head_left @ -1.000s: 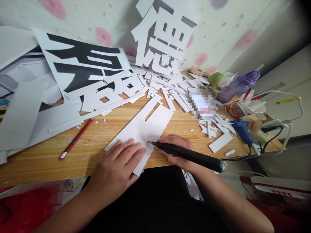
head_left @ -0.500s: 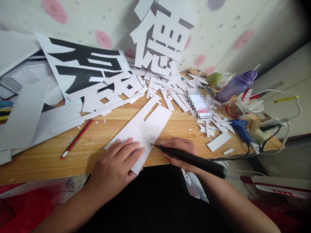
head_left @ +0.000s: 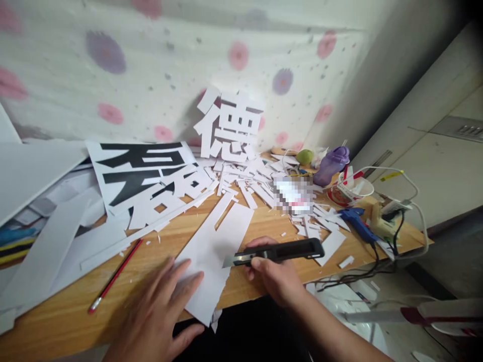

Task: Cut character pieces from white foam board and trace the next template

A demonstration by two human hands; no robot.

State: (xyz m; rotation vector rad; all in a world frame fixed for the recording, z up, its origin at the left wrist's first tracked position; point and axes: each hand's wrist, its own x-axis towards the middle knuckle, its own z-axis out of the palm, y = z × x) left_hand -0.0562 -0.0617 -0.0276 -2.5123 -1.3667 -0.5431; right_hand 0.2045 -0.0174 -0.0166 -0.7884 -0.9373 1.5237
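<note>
A black utility knife (head_left: 289, 249) is gripped in my right hand (head_left: 277, 276), its blade out and pointing left over the white foam board (head_left: 211, 246). Whether the blade touches the board, I cannot tell. The board lies at a slant, with a narrow slot near its far end and a ragged right edge. A small torn sliver (head_left: 216, 320) hangs by its near corner, at the table edge. My left hand (head_left: 160, 306) is spread with fingertips at the board's left side, the thumb near its bottom corner.
A red pencil (head_left: 116, 275) lies left of the board. Behind are a printed black-and-white sheet (head_left: 113, 201), a white cut-out character (head_left: 211, 133) against the wall and many offcuts. To the right are a blue glue gun (head_left: 358, 224), cables and a purple bottle (head_left: 330, 166).
The view has tilted up. My right hand has turned the knife so its flat side shows, the blade lifted from the board's right edge. My left hand has loosened, sliding left.
</note>
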